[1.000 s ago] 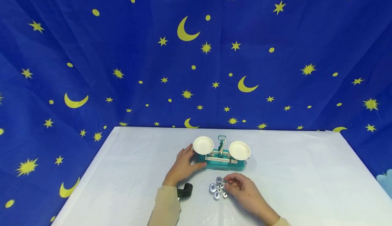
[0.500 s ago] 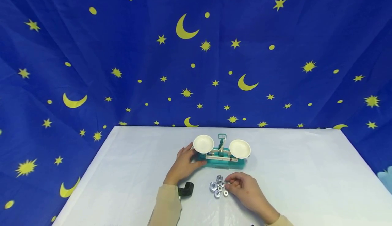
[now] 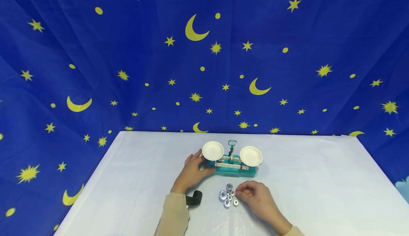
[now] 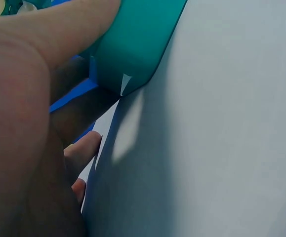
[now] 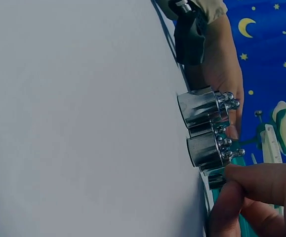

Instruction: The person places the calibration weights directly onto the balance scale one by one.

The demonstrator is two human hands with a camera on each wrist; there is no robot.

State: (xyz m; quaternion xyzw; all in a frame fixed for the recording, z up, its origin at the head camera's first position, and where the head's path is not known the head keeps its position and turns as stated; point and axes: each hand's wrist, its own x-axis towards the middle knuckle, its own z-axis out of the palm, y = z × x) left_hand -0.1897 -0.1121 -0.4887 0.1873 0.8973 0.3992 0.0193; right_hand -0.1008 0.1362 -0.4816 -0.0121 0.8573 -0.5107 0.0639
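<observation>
Head view: metal weights (image 3: 229, 197) cluster before the balance scale (image 3: 234, 172); the right hand (image 3: 258, 198) has its fingertips nearly together beside them — whether pinching 1, I cannot tell; the left hand (image 3: 192, 172) grips the scale's left end — a sideways brush could topple the close-packed weights.

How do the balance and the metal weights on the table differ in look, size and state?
The balance is teal with white pans, while the metal weights are shiny silver with knobbed tops. The balance is far larger than any of the weights. The left hand holds the balance at one end; the weights sit grouped close to the right hand. Both rest on the white table.
</observation>
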